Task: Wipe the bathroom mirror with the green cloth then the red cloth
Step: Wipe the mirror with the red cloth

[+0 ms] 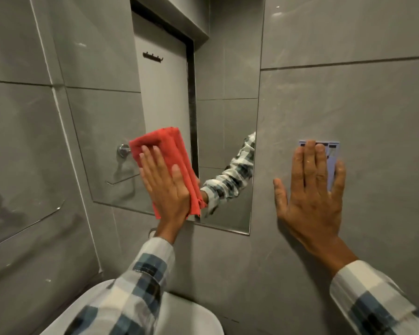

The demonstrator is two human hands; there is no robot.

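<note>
Left hand [166, 182] lies flat, palm forward, pressing the red cloth [166, 163] against the mirror [228, 117]. Fingers [153, 163] extended and close together, thumb [177, 175] set slightly apart to the right; nothing is pinched, the cloth is held by pressure of the palm alone. The cloth is folded into several layers. It extends above and to the left of the fingertips and runs down the thumb side of the hand to just past the heel of the palm, near the mirror's lower edge. Right of the thumb, the glass shows the reflected checked sleeve [232, 175].

Right hand [310, 192] is flat against the grey tiled wall [348, 105], to the right of the mirror and not touching it. Fingers straight and nearly together, thumb spread wide to the left. Under the middle and ring fingertips sits a small pale purple plate [333, 160] fixed to the wall; its printed markings are too blurred to read. The little finger rests beside the plate's right edge.

Both forearms wear a blue, black and white checked shirt. Below the left wrist, a white basin [186, 317] is partly visible. Green cloth: not in view.
</note>
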